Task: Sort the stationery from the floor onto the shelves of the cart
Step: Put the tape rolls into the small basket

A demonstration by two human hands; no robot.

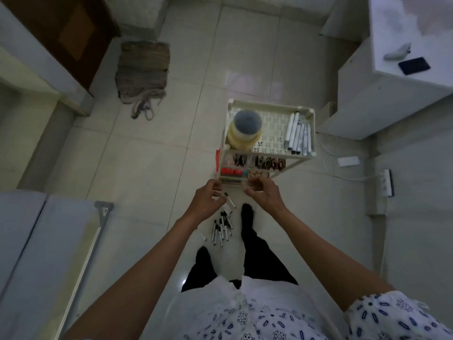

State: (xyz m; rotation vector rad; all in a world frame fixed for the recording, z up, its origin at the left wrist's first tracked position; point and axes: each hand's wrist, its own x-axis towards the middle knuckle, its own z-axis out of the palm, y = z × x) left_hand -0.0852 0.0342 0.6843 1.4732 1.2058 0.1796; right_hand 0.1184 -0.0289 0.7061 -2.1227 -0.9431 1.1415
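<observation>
A cream tiered cart (pixel 269 157) stands on the tiled floor in front of me. Its top shelf carries stacked tape rolls (pixel 244 132) at the left and a row of white markers (pixel 299 133) at the right. Lower shelves show small red and brown items. Several black-capped markers (pixel 221 229) lie on the floor between my feet and the cart. My left hand (pixel 208 201) has curled fingers and holds a marker (pixel 229 201) near the cart's front edge. My right hand (pixel 263 193) pinches a thin pale item, too small to identify, beside the lowest shelf.
A folded cloth bag (pixel 143 74) lies on the floor at the back left. A power strip (pixel 386 182) and a white adapter (pixel 348 161) with cables sit on the floor at the right. A white counter (pixel 404 45) rises at the right, a metal rail (pixel 90 246) at the left.
</observation>
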